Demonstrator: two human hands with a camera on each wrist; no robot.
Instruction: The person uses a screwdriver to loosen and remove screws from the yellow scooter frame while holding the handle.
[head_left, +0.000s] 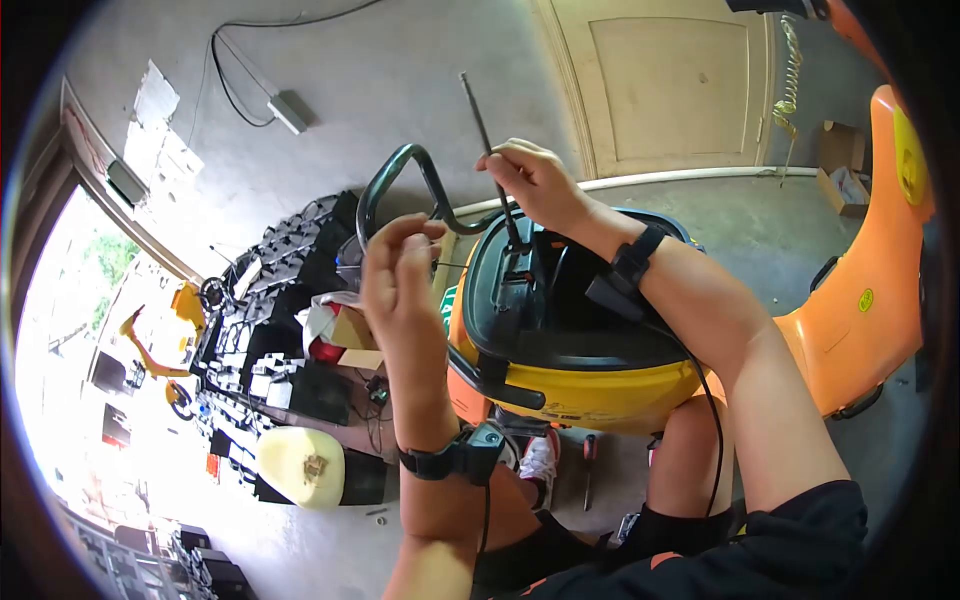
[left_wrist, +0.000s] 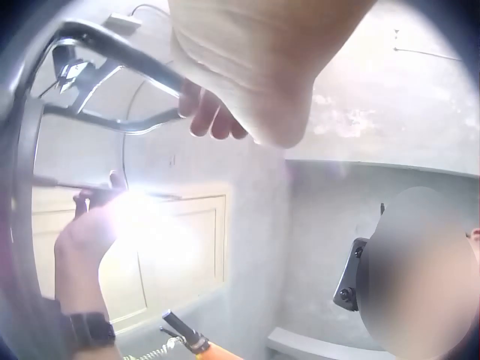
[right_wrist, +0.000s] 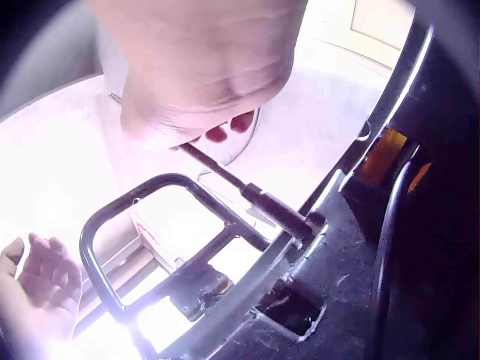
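My right hand [head_left: 535, 185] pinches the upper part of a long, thin-shafted socket wrench [head_left: 482, 118]. The wrench leans slightly, and its thick socket end [right_wrist: 274, 210] meets the black rim beside a square slot in the right wrist view. Below it is the open black storage tub [head_left: 600, 350] of a yellow scooter body [head_left: 600, 395]. A dark tubular rail [head_left: 372, 190] loops up at the tub's left end. My left hand [head_left: 400, 285] is raised close to this rail with its fingers loosely bent, holding nothing; its palm shows in the right wrist view.
A screwdriver-like tool [head_left: 589, 470] lies on the floor by my shoe [head_left: 540, 462]. Stacked black parts [head_left: 300, 240] and an open carton [head_left: 352, 335] stand to the left, near a pale yellow seat-shaped piece [head_left: 300, 467]. An orange scooter body [head_left: 850, 320] stands at the right.
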